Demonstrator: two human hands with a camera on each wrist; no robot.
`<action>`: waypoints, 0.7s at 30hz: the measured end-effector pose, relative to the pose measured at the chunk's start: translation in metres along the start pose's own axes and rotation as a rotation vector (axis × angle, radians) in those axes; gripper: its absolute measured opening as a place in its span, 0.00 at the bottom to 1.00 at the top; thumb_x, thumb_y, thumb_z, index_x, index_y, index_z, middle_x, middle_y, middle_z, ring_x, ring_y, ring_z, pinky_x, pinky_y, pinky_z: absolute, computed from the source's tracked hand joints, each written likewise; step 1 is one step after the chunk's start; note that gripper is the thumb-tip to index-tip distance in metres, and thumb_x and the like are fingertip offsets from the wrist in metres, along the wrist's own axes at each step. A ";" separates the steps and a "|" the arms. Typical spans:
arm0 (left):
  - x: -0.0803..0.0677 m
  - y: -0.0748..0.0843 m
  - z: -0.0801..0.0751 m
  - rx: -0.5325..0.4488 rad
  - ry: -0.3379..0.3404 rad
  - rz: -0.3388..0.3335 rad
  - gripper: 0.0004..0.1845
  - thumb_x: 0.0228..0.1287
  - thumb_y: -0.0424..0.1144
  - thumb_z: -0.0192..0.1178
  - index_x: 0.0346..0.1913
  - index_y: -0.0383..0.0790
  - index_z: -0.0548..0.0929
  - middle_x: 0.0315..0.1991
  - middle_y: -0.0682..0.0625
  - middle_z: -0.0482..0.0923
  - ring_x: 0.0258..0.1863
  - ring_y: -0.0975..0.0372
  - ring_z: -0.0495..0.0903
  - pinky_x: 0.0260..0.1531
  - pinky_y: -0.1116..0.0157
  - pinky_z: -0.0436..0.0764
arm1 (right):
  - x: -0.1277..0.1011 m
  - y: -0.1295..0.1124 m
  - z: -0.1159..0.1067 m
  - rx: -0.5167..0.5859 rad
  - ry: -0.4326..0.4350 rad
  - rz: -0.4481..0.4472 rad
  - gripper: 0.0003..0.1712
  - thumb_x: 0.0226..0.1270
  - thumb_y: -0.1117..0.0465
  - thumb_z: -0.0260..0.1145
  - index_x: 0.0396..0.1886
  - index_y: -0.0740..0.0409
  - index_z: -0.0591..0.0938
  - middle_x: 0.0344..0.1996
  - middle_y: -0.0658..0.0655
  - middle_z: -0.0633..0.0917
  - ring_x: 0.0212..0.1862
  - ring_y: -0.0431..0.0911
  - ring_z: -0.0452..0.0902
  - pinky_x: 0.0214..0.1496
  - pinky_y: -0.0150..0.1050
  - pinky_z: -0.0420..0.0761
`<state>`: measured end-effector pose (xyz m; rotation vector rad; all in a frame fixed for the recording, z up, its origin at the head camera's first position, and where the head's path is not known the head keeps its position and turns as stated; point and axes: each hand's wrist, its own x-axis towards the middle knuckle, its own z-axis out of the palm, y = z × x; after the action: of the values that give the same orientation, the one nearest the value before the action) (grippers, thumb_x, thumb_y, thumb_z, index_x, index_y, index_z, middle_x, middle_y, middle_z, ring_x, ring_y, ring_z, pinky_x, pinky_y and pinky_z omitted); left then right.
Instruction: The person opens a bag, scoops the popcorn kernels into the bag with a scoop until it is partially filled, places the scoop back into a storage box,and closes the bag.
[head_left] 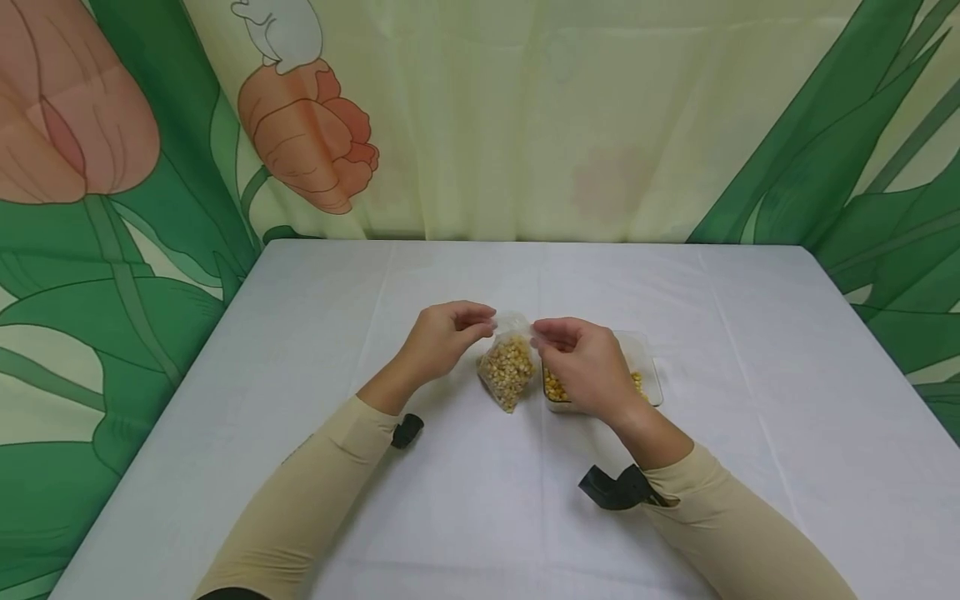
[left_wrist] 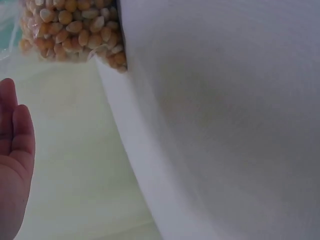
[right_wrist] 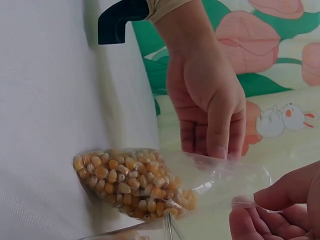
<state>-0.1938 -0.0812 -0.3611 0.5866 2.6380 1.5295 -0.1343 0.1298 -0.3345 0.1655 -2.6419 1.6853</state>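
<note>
A clear plastic bag (head_left: 507, 371) partly filled with yellow corn kernels hangs upright over the table, its lower corner at or near the cloth. My left hand (head_left: 444, 337) pinches the left edge of the bag's top between thumb and fingers. On the other side, my right hand (head_left: 588, 362) pinches the right edge, which shows best in the right wrist view, where thumb and fingertips grip the thin film (right_wrist: 245, 201). Kernels (left_wrist: 75, 32) fill the bag's bottom in the left wrist view. Under the right hand stands a clear rectangular container (head_left: 654, 385) with more corn, partly hidden by that hand.
A white cloth covers the table (head_left: 450, 517). Behind it hangs a curtain (head_left: 525, 125) printed with tulips, leaves and a rabbit. Dark wrist mounts (head_left: 618, 489) sit on both forearms.
</note>
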 end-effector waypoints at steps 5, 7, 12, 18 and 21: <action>0.000 0.001 -0.002 -0.016 0.065 0.018 0.10 0.68 0.34 0.66 0.49 0.35 0.87 0.43 0.47 0.87 0.42 0.59 0.86 0.43 0.64 0.83 | 0.000 0.000 -0.003 -0.023 0.018 -0.008 0.15 0.70 0.66 0.66 0.53 0.69 0.84 0.46 0.63 0.87 0.50 0.53 0.84 0.51 0.45 0.83; 0.000 0.001 -0.003 -0.022 0.087 0.030 0.10 0.68 0.33 0.66 0.50 0.34 0.87 0.43 0.46 0.87 0.42 0.58 0.86 0.43 0.64 0.83 | 0.001 0.000 -0.004 -0.023 0.022 -0.003 0.15 0.69 0.65 0.67 0.52 0.69 0.84 0.45 0.63 0.87 0.49 0.52 0.84 0.51 0.44 0.83; -0.001 0.002 -0.007 -0.027 0.124 0.068 0.12 0.69 0.32 0.65 0.52 0.31 0.85 0.43 0.45 0.86 0.42 0.57 0.85 0.44 0.63 0.83 | 0.001 -0.003 -0.008 -0.007 0.007 0.018 0.16 0.68 0.64 0.69 0.51 0.69 0.84 0.45 0.63 0.88 0.48 0.52 0.85 0.48 0.38 0.84; -0.004 0.007 -0.016 -0.024 0.119 0.081 0.11 0.70 0.32 0.64 0.52 0.34 0.85 0.42 0.46 0.86 0.42 0.58 0.85 0.44 0.63 0.83 | 0.002 -0.006 -0.010 -0.025 0.008 -0.009 0.13 0.68 0.66 0.69 0.49 0.68 0.85 0.43 0.62 0.88 0.46 0.51 0.86 0.45 0.35 0.84; -0.006 0.009 -0.021 -0.029 0.102 0.096 0.10 0.69 0.32 0.64 0.51 0.34 0.86 0.42 0.47 0.86 0.42 0.59 0.85 0.44 0.63 0.83 | 0.002 -0.008 -0.011 -0.054 0.018 -0.027 0.12 0.68 0.67 0.69 0.48 0.67 0.85 0.42 0.60 0.88 0.46 0.51 0.86 0.44 0.36 0.84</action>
<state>-0.1903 -0.0965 -0.3437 0.6590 2.6931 1.6638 -0.1367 0.1362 -0.3223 0.1846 -2.6563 1.5981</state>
